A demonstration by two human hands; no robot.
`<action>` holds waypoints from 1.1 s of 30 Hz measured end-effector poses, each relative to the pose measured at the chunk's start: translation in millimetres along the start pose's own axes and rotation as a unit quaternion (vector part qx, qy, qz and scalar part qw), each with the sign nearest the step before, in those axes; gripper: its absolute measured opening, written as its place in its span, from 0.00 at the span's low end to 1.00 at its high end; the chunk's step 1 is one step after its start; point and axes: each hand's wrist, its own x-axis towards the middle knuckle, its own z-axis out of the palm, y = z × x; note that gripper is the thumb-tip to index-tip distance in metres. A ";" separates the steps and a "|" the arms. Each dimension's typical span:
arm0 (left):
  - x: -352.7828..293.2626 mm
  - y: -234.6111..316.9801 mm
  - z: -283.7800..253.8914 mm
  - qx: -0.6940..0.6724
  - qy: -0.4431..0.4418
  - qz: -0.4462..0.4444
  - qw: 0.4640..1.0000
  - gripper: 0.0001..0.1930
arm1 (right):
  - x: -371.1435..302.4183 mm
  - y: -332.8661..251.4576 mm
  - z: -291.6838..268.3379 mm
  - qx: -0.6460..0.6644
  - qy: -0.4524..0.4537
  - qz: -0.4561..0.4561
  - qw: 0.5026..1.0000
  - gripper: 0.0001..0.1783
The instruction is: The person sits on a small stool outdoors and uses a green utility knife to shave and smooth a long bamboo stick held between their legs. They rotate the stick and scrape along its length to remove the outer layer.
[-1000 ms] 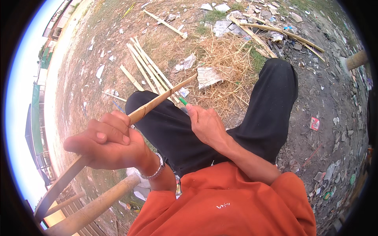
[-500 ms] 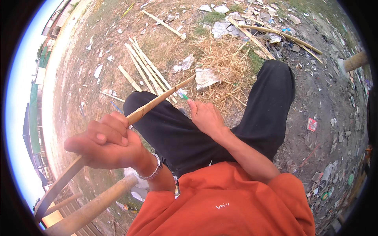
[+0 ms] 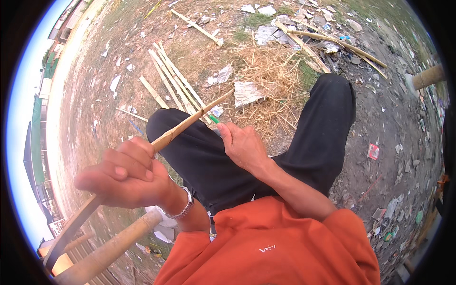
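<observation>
My left hand (image 3: 128,173) is closed round a long split bamboo strip (image 3: 183,124), which slants up over my left knee to a narrow tip. Behind that hand the strip runs on, curving down toward the lower left. My right hand (image 3: 244,148), also closed, holds a slim green-ended tool (image 3: 214,119) just below the strip. Its fingers hide most of the tool, so I cannot tell its exact kind. Whether the tool touches the strip is unclear.
Several pale bamboo strips (image 3: 173,78) lie beyond my left knee. Dry shavings (image 3: 275,71) are heaped in front, beside a whitish flat piece (image 3: 247,94). Longer bamboo pieces (image 3: 339,42) lie at far right. A thick pole (image 3: 114,247) stands close by at lower left.
My right hand has shifted slightly left and down with the green-ended tool. My left hand keeps hold of the bamboo strip and has barely moved.
</observation>
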 end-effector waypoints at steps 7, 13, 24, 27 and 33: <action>3.5 -3.2 -8.8 -0.011 0.007 0.000 1.000 0.23 | -3.3 40.2 26.3 -0.071 -0.043 0.059 0.995 0.28; 13.1 -1.8 -16.2 0.028 0.035 -0.018 0.999 0.25 | -1.4 28.9 18.5 -0.100 -0.070 0.099 0.988 0.27; -0.8 -3.4 -32.9 -0.093 -0.173 0.011 0.981 0.24 | -0.4 -18.2 -10.0 0.127 -0.095 0.009 0.987 0.32; 0.1 -2.1 -35.9 -0.095 -0.183 0.015 0.978 0.24 | -2.1 -11.7 -0.2 0.162 -0.091 0.013 0.983 0.34; 5.6 -4.8 -46.7 -0.146 -0.198 -0.013 0.969 0.24 | 8.5 -10.3 10.9 0.153 -0.114 0.023 0.981 0.39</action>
